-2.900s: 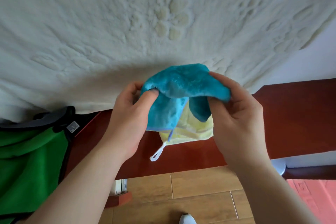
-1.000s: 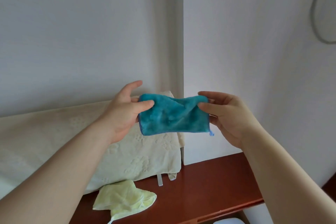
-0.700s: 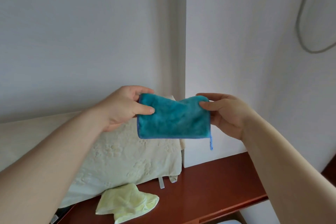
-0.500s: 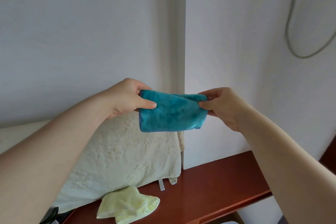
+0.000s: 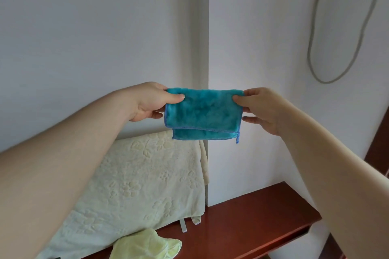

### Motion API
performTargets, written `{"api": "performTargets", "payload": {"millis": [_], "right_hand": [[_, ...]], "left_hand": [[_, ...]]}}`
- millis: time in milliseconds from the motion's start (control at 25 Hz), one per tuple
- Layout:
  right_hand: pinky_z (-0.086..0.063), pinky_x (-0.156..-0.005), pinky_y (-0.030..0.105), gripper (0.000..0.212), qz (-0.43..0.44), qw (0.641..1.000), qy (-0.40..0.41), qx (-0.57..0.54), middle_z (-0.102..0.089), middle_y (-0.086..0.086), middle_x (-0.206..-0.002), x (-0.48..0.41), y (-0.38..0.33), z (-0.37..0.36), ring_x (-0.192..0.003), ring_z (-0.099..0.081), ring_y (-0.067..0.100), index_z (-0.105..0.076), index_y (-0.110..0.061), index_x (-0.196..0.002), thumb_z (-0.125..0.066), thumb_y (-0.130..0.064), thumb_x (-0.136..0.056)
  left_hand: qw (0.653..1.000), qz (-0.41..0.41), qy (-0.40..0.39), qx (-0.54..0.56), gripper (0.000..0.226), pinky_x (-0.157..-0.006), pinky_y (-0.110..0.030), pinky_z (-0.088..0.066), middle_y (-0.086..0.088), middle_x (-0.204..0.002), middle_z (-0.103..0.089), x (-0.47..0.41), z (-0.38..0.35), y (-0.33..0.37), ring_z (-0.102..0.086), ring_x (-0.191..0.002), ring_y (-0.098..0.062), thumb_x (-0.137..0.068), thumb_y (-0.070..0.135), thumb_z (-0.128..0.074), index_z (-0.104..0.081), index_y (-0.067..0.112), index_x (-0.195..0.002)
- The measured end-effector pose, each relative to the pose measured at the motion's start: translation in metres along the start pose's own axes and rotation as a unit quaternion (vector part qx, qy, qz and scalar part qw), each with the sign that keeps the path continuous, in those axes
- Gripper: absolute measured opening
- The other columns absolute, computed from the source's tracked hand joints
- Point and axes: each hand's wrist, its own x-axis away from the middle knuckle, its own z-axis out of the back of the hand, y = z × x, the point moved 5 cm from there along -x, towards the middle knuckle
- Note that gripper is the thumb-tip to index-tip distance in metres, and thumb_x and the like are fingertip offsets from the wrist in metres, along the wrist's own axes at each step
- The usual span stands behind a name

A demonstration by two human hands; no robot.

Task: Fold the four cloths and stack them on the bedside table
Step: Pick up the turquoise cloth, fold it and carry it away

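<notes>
The left arm (image 5: pixel 63 174) is bare all the way to the picture's edge at 8 o'clock. The right arm (image 5: pixel 328 166) is bare too, out to the edge at 4 o'clock. Both look wide near the edge and thin at the wrist. The left hand (image 5: pixel 147 101) and right hand (image 5: pixel 263 109) are bare, and the skin is smooth.
</notes>
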Motion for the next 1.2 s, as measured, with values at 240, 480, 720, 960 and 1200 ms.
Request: {"api": "performTargets", "payload": {"millis": [240, 480, 720, 960, 1200], "right_hand": [[-0.063, -0.086, 0.04, 0.012, -0.001, 0.999, -0.012, -0.048, -0.077, 0.006, -0.109, 0.011, -0.004, 0.002, -0.094, -0.077, 0.022, -0.069, -0.012, -0.111, -0.064, -0.02, -0.104], [-0.047, -0.063, 0.019, 0.009, 0.072, 0.995, 0.058, 0.041, -0.074, -0.006, -0.089, 0.016, 0.005, 0.009, -0.072, -0.063, 0.007, -0.076, -0.017, -0.103, -0.068, -0.022, -0.099], [-0.063, -0.087, 0.033, 0.01, 0.066, 0.997, 0.044, 0.002, -0.08, 0.006, -0.093, 0.011, 0.015, 0.007, -0.091, -0.077, 0.022, -0.078, -0.012, -0.105, -0.07, -0.014, -0.098], [-0.06, -0.096, 0.035, 0.012, 0.041, 0.998, 0.021, -0.041, -0.079, 0.007, -0.104, 0.007, 0.018, 0.006, -0.103, -0.074, 0.024, -0.079, -0.008, -0.104, -0.075, -0.01, -0.093], [-0.062, -0.093, 0.037, 0.012, 0.047, 0.997, 0.012, -0.052, -0.081, 0.006, -0.102, 0.005, 0.022, 0.008, -0.098, -0.077, 0.024, -0.079, -0.008, -0.102, -0.071, -0.003, -0.095]], "left_hand": [[0.994, -0.029, -0.015, 0.104, 0.027, -0.094, -0.038, -0.058, -0.003, -0.116, -0.079, 0.0, -0.009, -0.004, -0.074, -0.112, -0.022, -0.104, 0.028, -0.062, -0.069, 0.013, -0.125], [0.991, -0.108, 0.076, 0.004, 0.019, -0.061, -0.017, -0.05, 0.006, -0.093, -0.075, 0.009, -0.012, -0.014, -0.069, -0.073, 0.0, -0.102, 0.034, -0.065, -0.074, 0.02, -0.111], [0.988, -0.121, 0.088, 0.035, 0.016, -0.076, -0.031, -0.064, -0.004, -0.098, -0.081, 0.009, -0.006, -0.021, -0.079, -0.092, -0.019, -0.092, 0.017, -0.078, -0.078, 0.011, -0.106], [0.985, -0.083, 0.047, 0.147, 0.031, -0.087, -0.031, -0.063, -0.011, -0.109, -0.08, 0.009, -0.004, -0.021, -0.077, -0.103, -0.023, -0.087, 0.01, -0.081, -0.073, 0.002, -0.116], [0.978, -0.053, 0.048, 0.196, 0.027, -0.078, -0.028, -0.064, -0.014, -0.109, -0.079, 0.006, -0.008, -0.025, -0.078, -0.099, -0.024, -0.09, 0.002, -0.076, -0.072, -0.001, -0.116]]}}
